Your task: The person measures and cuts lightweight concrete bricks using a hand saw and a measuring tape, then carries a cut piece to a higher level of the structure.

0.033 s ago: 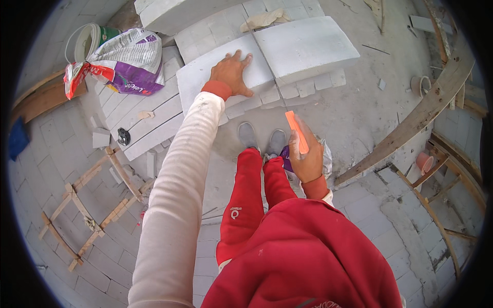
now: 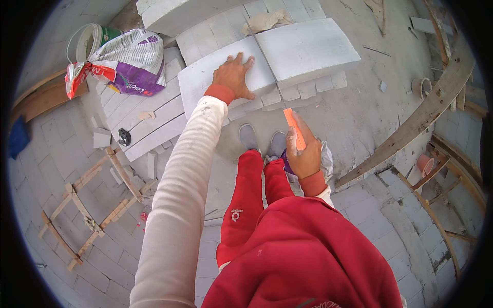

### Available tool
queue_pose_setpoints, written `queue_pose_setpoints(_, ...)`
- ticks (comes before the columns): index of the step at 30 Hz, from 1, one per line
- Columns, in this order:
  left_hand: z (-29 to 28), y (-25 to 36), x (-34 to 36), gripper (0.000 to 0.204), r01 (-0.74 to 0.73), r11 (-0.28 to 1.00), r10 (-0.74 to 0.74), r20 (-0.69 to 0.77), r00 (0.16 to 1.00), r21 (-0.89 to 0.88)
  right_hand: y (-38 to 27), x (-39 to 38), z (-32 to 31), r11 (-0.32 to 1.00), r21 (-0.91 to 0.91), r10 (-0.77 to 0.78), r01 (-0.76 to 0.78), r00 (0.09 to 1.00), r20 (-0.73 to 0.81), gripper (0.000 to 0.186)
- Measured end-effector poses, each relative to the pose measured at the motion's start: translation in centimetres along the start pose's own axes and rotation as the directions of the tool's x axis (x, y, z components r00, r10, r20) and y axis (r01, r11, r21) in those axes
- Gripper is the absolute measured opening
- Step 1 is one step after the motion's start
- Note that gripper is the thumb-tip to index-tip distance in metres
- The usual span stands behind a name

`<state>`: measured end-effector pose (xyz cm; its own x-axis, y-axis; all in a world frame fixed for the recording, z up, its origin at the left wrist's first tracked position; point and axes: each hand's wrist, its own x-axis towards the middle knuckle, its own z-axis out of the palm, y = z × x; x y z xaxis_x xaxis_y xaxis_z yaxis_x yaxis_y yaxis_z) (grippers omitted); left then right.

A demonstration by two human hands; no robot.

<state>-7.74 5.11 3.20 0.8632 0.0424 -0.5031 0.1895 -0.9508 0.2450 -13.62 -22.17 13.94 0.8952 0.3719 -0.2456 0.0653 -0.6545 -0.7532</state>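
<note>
Dusty grey concrete floor (image 2: pixel 359 118) is surrounding a stack of pale blocks (image 2: pixel 308 89) in the head view. On top, a large white rectangular masonry block (image 2: pixel 308 49) is lying flat, with a long thin metal saw blade (image 2: pixel 265 60) crossing it. The left hand (image 2: pixel 232 78) is resting on the block, grip spread; the right hand (image 2: pixel 306 156) is clasping the saw's orange handle (image 2: pixel 294 128). The block is looking stiff, fairly heavy and chalky, its edges probably chipping easily, so its broad sides are offering the safest hold.

Head-height fisheye — steeply downward, wide
</note>
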Motion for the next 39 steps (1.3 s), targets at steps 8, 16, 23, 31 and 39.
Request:
queue_pose_setpoints(8, 1.8, 0.2, -0.7, 0.117, 0.007, 1.000, -0.007, -0.097, 0.995, 0.005, 1.1, 0.6, 0.1, 0.996, 0.023, -0.091, 0.091, 0.995, 0.027, 0.044)
queue_pose_setpoints(16, 6.7, 2.3, -1.6, 0.112, 0.041, 0.996, -0.022, -0.218, 0.976, 0.082, -0.8, -0.7, -0.2, 0.999, 0.008, -0.048, 0.048, 0.998, 0.035, 0.043)
queue_pose_setpoints(23, 9.4, 2.6, -2.7, 0.118, 0.044, 0.999, -0.034, -0.319, 0.947, 0.023, 1.6, -2.5, -0.1, 0.995, 0.054, 0.078, -0.082, 0.994, 0.081, 0.043)
queue_pose_setpoints(31, 2.8, -1.6, 3.4, 0.153, 0.304, 0.952, -0.305, 0.042, 0.951, 0.037, 3.6, 1.6, 2.5, 0.995, 0.094, -0.022, 0.014, 0.996, 0.085, 0.045)
queue_pose_setpoints(39, 2.2, -1.6, 4.3, 0.155, 0.323, 0.946, -0.323, 0.046, 0.945, -0.003, 8.0, -5.6, 1.6, 0.980, 0.067, -0.180, 0.187, 0.979, -0.101, 0.043)
